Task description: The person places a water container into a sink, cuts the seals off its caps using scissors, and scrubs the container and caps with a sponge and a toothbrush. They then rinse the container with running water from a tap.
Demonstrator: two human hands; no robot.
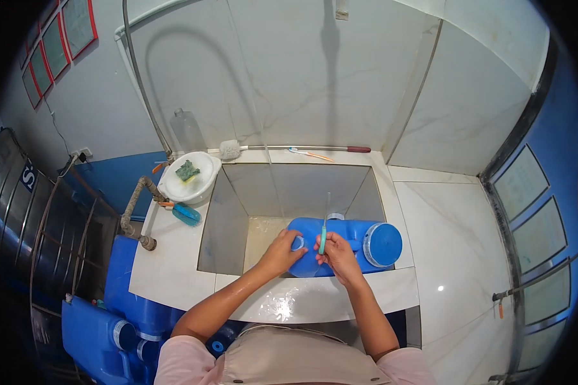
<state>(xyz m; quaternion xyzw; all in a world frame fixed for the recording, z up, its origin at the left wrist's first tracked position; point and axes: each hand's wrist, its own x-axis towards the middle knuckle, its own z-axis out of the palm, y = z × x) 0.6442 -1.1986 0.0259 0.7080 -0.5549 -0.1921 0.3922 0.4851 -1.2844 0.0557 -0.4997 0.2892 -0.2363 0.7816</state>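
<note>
The sink's left half offered room from rim to floor, reachable over the counter's front edge, left of the left hand. A blue jug filled the right half, its cap over the right rim; above it, the right hand and a green-handled tool barred the way. A white basin blocked the back left corner, a pipe the left edge, a long-handled brush the back edge.
</note>
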